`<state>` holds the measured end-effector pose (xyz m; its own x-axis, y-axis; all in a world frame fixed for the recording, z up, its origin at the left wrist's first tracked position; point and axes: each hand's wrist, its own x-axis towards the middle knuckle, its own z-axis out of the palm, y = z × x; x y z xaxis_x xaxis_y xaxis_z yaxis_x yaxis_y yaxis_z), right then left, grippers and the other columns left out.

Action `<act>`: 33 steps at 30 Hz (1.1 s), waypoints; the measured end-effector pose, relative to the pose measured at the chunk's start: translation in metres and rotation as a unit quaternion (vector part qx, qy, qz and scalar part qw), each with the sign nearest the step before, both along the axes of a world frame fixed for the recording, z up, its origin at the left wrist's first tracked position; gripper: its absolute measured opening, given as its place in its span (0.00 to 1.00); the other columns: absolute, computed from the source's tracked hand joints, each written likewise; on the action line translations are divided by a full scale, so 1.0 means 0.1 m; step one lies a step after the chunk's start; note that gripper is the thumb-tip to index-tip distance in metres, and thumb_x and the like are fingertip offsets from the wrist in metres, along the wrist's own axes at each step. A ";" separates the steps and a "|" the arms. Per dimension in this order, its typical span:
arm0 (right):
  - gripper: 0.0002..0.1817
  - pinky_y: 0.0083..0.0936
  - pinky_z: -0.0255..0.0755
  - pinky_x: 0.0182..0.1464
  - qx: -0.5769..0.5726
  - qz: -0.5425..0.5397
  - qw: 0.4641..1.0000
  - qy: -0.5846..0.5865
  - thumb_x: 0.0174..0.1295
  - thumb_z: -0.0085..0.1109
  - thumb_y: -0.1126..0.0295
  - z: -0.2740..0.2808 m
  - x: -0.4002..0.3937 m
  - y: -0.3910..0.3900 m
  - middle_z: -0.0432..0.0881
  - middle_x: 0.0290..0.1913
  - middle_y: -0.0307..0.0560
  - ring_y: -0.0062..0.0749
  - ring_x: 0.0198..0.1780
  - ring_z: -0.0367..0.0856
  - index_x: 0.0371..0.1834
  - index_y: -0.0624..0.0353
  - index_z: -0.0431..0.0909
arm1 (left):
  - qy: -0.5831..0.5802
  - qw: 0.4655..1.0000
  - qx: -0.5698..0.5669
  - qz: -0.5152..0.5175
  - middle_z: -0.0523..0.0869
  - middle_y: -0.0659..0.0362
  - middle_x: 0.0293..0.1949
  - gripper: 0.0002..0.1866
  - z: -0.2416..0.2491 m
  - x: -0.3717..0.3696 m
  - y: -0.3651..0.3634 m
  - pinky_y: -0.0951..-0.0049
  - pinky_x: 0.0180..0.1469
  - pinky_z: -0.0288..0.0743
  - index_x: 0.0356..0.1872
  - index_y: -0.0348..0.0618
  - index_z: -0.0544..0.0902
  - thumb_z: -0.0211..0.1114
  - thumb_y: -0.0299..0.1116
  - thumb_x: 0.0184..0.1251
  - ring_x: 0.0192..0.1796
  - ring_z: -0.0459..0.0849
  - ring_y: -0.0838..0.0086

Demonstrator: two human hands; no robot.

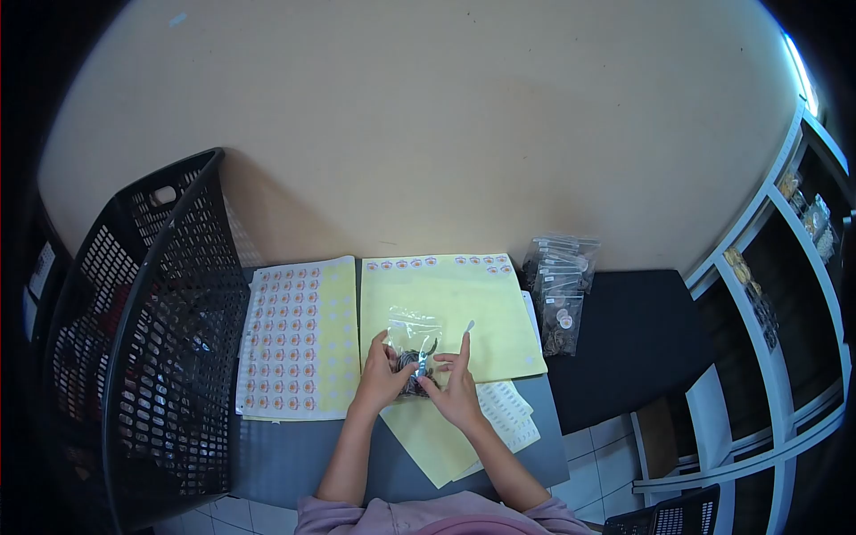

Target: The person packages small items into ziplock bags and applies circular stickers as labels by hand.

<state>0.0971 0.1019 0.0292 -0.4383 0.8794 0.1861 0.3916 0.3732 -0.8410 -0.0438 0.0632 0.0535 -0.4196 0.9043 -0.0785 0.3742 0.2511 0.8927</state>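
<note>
A clear zip bag (414, 332) with dark contents lies over the yellow sticker sheet (446, 290) in front of me. My left hand (383, 374) holds the bag's left side, thumb on its front. On the bag's right is my right hand (455, 383), its thumb touching the bag near the lower middle. Its index finger points up with a small white label (470, 326) at the tip. The other fingers are bent and spread apart.
A sheet of round orange-and-white stickers (285, 343) lies left, beside a tall black basket (160, 312). Filled zip bags (562, 303) are stacked at right near a black cloth (624, 330). Smaller label sheets (508, 415) lie near my right forearm. White shelving (776, 259) stands far right.
</note>
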 end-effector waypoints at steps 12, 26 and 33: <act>0.06 0.32 0.52 0.60 0.027 -0.140 0.960 0.240 0.53 0.58 0.69 0.24 0.05 -0.01 0.66 0.55 0.50 0.38 0.58 0.63 0.29 0.61 0.79 | -0.355 0.906 0.216 -0.082 0.69 0.49 0.55 0.23 -0.16 0.11 0.04 0.76 0.50 0.72 0.58 0.39 0.58 0.50 0.22 0.62 0.54 0.72 0.72; 0.08 0.33 0.50 0.61 -0.068 -0.172 0.956 0.226 0.52 0.59 0.66 0.18 -0.09 -0.04 0.66 0.57 0.48 0.39 0.60 0.60 0.28 0.60 0.80 | -0.408 0.868 0.264 -0.103 0.69 0.49 0.55 0.20 -0.17 0.24 0.01 0.73 0.56 0.65 0.57 0.35 0.59 0.44 0.21 0.63 0.56 0.70 0.69; 0.07 0.29 0.55 0.59 -0.059 -0.212 0.951 0.216 0.52 0.59 0.70 0.19 -0.11 -0.10 0.67 0.55 0.49 0.36 0.57 0.65 0.27 0.62 0.80 | -0.382 0.875 0.283 -0.092 0.69 0.48 0.55 0.20 -0.21 0.29 0.00 0.73 0.57 0.66 0.57 0.35 0.59 0.44 0.22 0.64 0.56 0.70 0.67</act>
